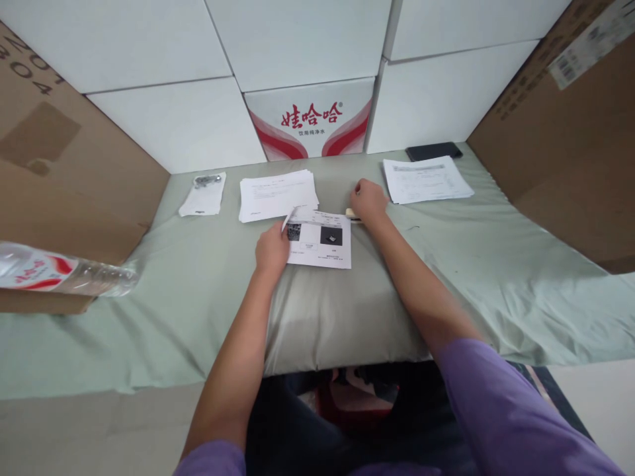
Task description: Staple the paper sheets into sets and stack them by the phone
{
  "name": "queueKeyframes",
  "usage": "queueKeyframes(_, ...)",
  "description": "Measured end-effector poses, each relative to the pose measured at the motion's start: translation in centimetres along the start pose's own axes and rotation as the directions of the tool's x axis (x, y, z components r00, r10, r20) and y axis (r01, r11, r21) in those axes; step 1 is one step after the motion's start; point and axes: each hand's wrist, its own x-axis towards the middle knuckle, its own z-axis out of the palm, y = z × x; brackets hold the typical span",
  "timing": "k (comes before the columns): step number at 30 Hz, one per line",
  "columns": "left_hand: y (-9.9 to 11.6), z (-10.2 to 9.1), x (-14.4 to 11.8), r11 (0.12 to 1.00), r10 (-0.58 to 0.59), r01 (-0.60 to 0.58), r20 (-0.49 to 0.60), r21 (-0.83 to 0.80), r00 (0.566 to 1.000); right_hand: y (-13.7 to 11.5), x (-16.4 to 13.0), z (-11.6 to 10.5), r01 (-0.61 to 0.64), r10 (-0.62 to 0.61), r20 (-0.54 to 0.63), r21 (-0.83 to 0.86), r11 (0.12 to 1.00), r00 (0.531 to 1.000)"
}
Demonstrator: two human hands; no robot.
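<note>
Item in hand: printed sheet [320, 239] on the cloth-covered worktop [198, 277], corner lifted by my left hand [272, 251] fingers pinching it, right hand [368, 200] closed over a small object [352, 214] just beside; two paper stacks lie untouched behind.

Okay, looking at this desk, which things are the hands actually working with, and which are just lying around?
In use:
left hand lifting a corner of the printed sheet
right hand on a small pale object by that sheet; what it is, I cannot tell

Lying about:
paper stack
second paper stack
phone
small bag
water bottle
</note>
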Motion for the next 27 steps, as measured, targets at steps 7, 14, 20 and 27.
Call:
queueKeyframes(7, 0.2, -0.1, -0.5, 0.998, -0.048, 0.048, 0.024, 0.03, 0.999, -0.2, -0.1, -0.3, -0.077, 0.078, -0.036, 0.039, 0.996, 0.996)
queueKeyframes(14, 0.4, -0.3, -1.0, 0.995, -0.081, 0.078, 0.037, 0.06, 0.996, 0.5, 0.8, 0.0, -0.139, 0.145, -0.055, 0.099, 0.985, 0.988)
queueKeyframes(20, 0.5, -0.2, -1.0, 0.993, -0.072, 0.068, 0.041, 0.093, 0.997, 0.4, 0.9, 0.1, -0.12, 0.124, -0.034, 0.095, 0.988, 0.992)
queueKeyframes(27, 0.8, -0.4, -1.2, 0.993, -0.077, 0.071, 0.059, 0.099, 0.995, -0.1, 0.4, 0.3, -0.066, 0.067, -0.025, 0.029, 0.997, 0.997)
